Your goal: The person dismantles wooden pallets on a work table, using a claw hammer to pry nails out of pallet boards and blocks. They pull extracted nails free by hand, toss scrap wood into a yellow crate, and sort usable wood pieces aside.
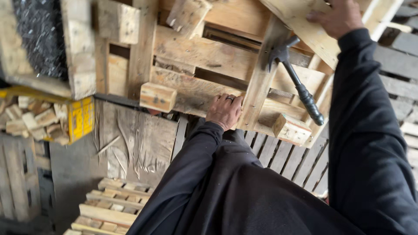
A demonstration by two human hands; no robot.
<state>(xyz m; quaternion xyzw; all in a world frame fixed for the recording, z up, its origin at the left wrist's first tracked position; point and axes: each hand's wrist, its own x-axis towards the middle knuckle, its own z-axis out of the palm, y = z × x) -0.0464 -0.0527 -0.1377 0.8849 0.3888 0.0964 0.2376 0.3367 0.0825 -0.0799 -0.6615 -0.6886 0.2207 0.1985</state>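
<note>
Wooden pallet [209,65], tipped up on edge against the person's legs, is partly stripped: gaps show between its slats and several spacer blocks [159,96] sit exposed along its lower edge. The left hand [224,111], wearing a ring, is curled over a slat at the lower edge; the right hand [337,17] clasps a board at the upper right corner. A claw hammer [296,78] hangs hooked on an upright board, unheld. Most boards remain attached.
</note>
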